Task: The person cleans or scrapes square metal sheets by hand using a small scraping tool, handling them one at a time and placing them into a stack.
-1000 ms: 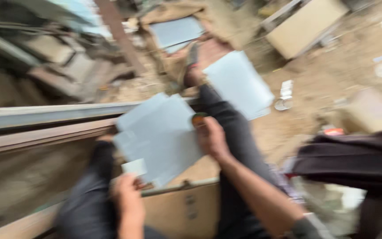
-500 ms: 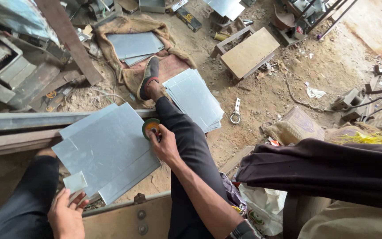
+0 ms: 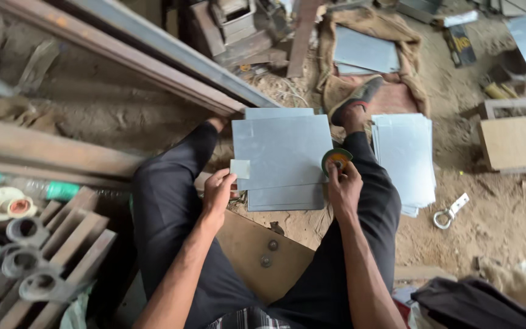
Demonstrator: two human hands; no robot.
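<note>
at the far left, three rolls of tape [image 3: 16,234] lie on a slatted wooden pallet [image 3: 62,244], with a fourth, paler roll [image 3: 1,203] just beside them and a green-capped bottle [image 3: 56,191] above. two long steel rails [image 3: 153,55] run slantwise across the top left.

the person sits on the dirt floor, legs apart in dark trousers. the left hand [image 3: 217,194] is closed in a pinch on a small pale square piece [image 3: 240,169], holding it against the left edge of the top grey metal sheet [image 3: 281,152]. that sheet lies between the legs on a small stack; the edges of at least two more sheets show under it. the right hand [image 3: 343,186] is closed around a round disc with a green rim and orange centre [image 3: 336,159], pressed at the sheet's right edge.

the step in hand looks like marking or fixing the small piece onto the sheet while the disc is kept ready. the next move seems to call for steadying the sheet and bringing the disc across to the piece without shifting the stack.

right of the right leg lies a second stack of grey sheets [image 3: 404,158], too many to count. a third lot rests on burlap [image 3: 366,52] above. a steel shackle [image 3: 448,213] lies in the dirt, a wooden box [image 3: 518,143] near it, and dark cloth [image 3: 488,304] at the lower right.
</note>
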